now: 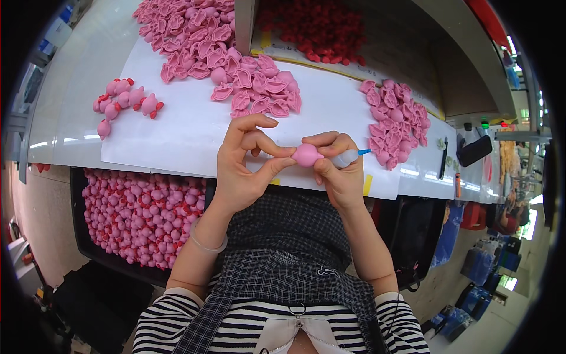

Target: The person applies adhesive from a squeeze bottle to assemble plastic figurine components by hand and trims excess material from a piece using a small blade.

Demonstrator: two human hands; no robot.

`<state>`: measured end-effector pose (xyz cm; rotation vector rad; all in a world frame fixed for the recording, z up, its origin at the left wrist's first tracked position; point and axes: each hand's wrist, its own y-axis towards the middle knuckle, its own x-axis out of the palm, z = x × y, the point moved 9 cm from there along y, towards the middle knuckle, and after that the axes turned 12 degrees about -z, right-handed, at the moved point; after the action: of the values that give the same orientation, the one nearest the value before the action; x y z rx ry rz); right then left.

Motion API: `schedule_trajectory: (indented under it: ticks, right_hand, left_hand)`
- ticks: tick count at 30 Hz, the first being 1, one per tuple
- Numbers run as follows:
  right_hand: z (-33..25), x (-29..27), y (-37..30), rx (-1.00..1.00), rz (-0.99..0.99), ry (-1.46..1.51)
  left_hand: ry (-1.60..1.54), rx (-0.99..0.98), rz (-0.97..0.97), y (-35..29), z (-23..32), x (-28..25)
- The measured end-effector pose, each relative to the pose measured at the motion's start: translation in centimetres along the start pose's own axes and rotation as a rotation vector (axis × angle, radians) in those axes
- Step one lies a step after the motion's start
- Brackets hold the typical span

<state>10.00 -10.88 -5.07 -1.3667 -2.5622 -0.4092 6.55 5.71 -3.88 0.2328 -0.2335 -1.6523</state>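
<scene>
Between my two hands, above the near edge of the white-covered table, is a small rounded pink plastic piece (307, 155). My left hand (244, 165) pinches its left end between thumb and a finger, the other fingers curled above. My right hand (341, 177) grips the piece's right end with thumb and fingertips. That same hand also keeps a small translucent squeeze bottle (344, 158) with a thin blue nozzle, which points right. Beyond my hands lies a heap of pink shell-like halves (259, 88), and another pink heap (396, 124) is to the right.
Several pink pieces with red parts (121, 100) lie at the left. A dark bin (75, 218) below the table edge is full of similar pieces. Small red parts (315, 29) fill a shelf compartment at the back. A black object (474, 150) stands at the right.
</scene>
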Motion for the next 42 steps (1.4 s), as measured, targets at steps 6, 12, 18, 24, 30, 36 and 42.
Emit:
schedule_trajectory:
  ticks: [6, 12, 18, 24, 30, 36, 42]
  right_hand:
    - [-0.1, -0.2, -0.1, 0.008, 0.015, -0.022]
    - [-3.5, 0.6, 0.3, -0.137, 0.009, -0.483]
    - [-4.7, 2.2, 0.6, -0.101, -0.014, -0.734]
    - [-4.2, 2.0, 0.6, -0.055, 0.047, -0.583]
    - [-3.5, 2.0, 0.8, 0.018, 0.043, -0.572]
    - [-3.0, 2.2, 0.6, -0.025, 0.050, -0.520]
    - [-4.4, 1.5, 0.9, -0.082, -0.056, -0.668]
  left_hand:
    - [0.038, 0.037, -0.012, 0.0, 0.2, 0.1]
    - [0.500, 0.246, -0.107, 1.2, 3.8, 2.5]
    - [0.479, 0.222, -0.052, 0.9, 2.9, 2.1]
    - [0.389, 0.192, -0.045, 0.9, 2.2, 1.5]
    - [0.364, 0.174, -0.058, 0.9, 1.9, 1.3]
    - [0.373, 0.181, -0.040, 0.9, 2.1, 1.2]
    - [0.562, 0.139, -0.036, 1.1, 3.4, 1.8]
